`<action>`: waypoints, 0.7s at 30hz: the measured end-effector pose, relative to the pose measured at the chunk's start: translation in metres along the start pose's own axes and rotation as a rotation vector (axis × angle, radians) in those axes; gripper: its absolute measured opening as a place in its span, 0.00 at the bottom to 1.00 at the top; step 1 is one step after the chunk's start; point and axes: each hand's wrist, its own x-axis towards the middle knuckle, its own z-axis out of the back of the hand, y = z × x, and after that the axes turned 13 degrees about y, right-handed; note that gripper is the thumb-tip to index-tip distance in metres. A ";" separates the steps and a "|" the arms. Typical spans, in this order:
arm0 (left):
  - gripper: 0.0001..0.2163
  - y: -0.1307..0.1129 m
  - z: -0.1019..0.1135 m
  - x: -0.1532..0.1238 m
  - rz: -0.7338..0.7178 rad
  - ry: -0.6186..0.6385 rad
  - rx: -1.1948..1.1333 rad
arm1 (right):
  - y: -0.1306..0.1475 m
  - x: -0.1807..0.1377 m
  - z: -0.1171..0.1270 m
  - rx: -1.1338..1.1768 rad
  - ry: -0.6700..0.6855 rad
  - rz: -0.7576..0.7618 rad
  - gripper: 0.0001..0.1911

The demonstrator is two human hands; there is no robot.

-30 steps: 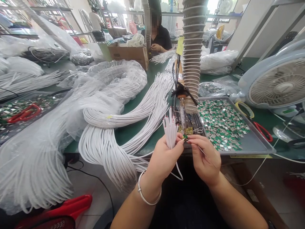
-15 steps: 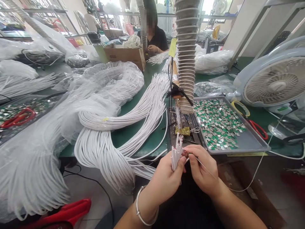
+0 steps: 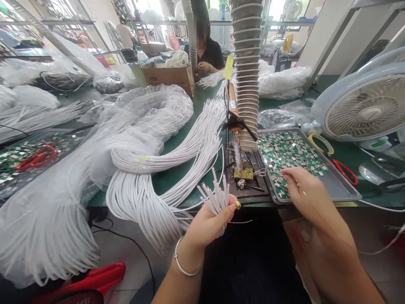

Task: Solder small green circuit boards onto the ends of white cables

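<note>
My left hand (image 3: 207,226) is closed round a bundle of white cables (image 3: 215,195), their stripped reddish ends fanned upward. By its thumb tip sits a small yellow piece (image 3: 237,205), too small to name. My right hand (image 3: 308,194) is over the near side of a grey tray (image 3: 340,192) of small green-and-silver circuit boards (image 3: 287,158). Its thumb and fingertips are drawn together; what they pinch is unclear. A thin shiny strand shows at its fingers. Between the hands, a soldering iron (image 3: 236,147) is held tip-down above a yellow sponge (image 3: 243,173).
A ribbed duct (image 3: 248,76) hangs over the iron. Long white cable bundles (image 3: 142,202) drape off the bench to the left, beside plastic-wrapped ones (image 3: 47,219). A fan (image 3: 368,109) and red-handled scissors (image 3: 344,172) are at right. Opposite sits another person (image 3: 210,55).
My right hand has left the cable ends and moved right to the tray. My left hand, still holding the bundle, has shifted slightly left and tilted the ends away from the iron.
</note>
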 end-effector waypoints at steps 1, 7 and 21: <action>0.11 0.002 0.001 0.000 -0.016 -0.015 -0.047 | -0.006 0.004 0.000 -0.024 0.038 -0.010 0.09; 0.11 0.011 0.004 0.001 -0.051 -0.028 -0.127 | -0.020 0.019 -0.003 -0.136 0.231 0.012 0.10; 0.13 0.005 -0.003 -0.003 -0.023 0.069 -0.113 | -0.015 0.009 -0.004 -0.113 -0.063 0.062 0.06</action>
